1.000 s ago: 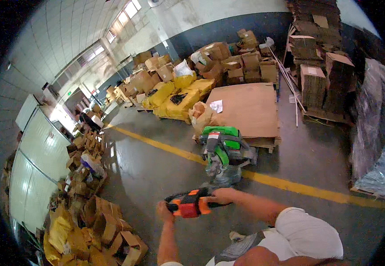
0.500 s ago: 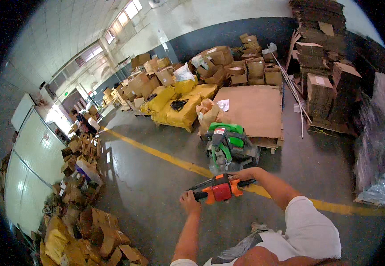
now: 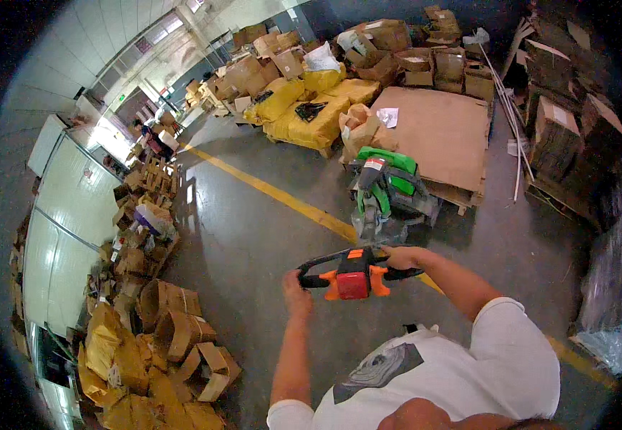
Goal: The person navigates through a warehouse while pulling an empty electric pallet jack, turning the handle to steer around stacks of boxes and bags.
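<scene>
An electric pallet truck (image 3: 389, 183) with a green cover stands in front of me, its forks hidden at the low load. Its steering handle (image 3: 354, 284), black with orange and red parts, reaches back toward my body. My left hand (image 3: 297, 294) is closed around the left end of the handle's black loop. On the right side, my right hand (image 3: 405, 258) grips the other end, its fingers partly hidden by the handle. Just beyond the truck lies a pallet topped with a flat brown cardboard sheet (image 3: 436, 136).
Yellow wrapped bundles (image 3: 307, 118) sit on a pallet at the back, before heaped cartons (image 3: 389, 61). Flattened cardboard stacks (image 3: 554, 136) and plastic-wrapped goods (image 3: 608, 272) stand right. Boxes and yellow sacks (image 3: 114, 351) line the left. A yellow line (image 3: 275, 190) crosses the floor. Another person (image 3: 155, 137) stands far left.
The handle has swung to a more level angle, both hands staying on it. The view has shifted, with the truck, pallet and cartons now higher and farther right in the picture.
</scene>
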Action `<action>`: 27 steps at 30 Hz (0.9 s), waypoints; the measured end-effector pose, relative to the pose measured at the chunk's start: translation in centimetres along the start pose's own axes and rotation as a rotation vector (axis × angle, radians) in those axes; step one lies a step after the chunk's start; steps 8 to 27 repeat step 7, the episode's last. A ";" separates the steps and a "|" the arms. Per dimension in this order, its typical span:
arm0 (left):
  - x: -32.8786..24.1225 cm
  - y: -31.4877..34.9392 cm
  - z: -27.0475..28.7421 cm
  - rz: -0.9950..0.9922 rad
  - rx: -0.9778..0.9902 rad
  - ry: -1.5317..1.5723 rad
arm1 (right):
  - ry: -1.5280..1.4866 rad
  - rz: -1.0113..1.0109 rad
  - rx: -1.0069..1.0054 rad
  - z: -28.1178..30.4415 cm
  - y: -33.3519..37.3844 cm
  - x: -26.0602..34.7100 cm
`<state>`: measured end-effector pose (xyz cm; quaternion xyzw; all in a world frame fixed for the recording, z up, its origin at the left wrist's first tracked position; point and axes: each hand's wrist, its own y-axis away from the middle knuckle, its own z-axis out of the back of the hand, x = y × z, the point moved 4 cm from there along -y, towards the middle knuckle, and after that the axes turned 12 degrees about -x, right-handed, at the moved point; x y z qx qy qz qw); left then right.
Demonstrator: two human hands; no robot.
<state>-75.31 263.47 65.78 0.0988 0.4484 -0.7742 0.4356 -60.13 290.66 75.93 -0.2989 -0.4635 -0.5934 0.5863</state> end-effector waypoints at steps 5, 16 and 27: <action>-9.0 -3.2 10.3 -0.030 -0.409 0.333 | -0.256 -0.383 -0.010 -0.1 -2.9 -11.9; -13.7 -2.5 19.3 -0.324 -0.557 0.175 | 0.065 -0.467 0.135 0.2 -3.4 -13.9; -13.7 -2.5 19.3 -0.324 -0.557 0.175 | 0.065 -0.467 0.135 0.2 -3.4 -13.9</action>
